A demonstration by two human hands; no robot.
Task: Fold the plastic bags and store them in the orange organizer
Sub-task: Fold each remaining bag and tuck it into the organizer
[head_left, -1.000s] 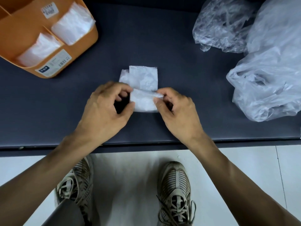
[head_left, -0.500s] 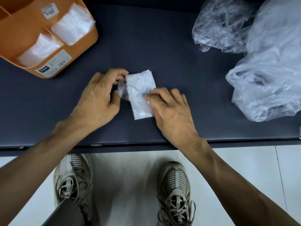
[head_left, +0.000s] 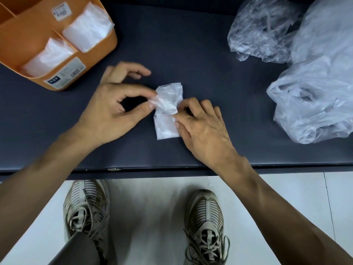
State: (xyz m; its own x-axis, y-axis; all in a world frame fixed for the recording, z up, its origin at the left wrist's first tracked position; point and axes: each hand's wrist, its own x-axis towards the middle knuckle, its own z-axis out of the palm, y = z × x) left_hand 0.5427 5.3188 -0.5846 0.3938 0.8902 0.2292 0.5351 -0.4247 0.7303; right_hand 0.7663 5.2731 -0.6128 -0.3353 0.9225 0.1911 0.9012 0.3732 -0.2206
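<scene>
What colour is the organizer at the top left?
Orange, with white labels; the head view shows it.

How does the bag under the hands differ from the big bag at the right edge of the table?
The folded bag is a small, flat packet gripped by both hands; the loose bag is a large, puffy, crumpled, untouched heap. Both are translucent white plastic on the dark table.

The folded bag at the centre is showing thin, whitish, translucent plastic film, creased and faintly shiny. The loose bags at two o'clock are looking like the same crinkled, glossy film. The orange organizer at ten o'clock is appearing as smooth, matt plastic with paper labels. The tabletop is looking dark and matt.
</scene>
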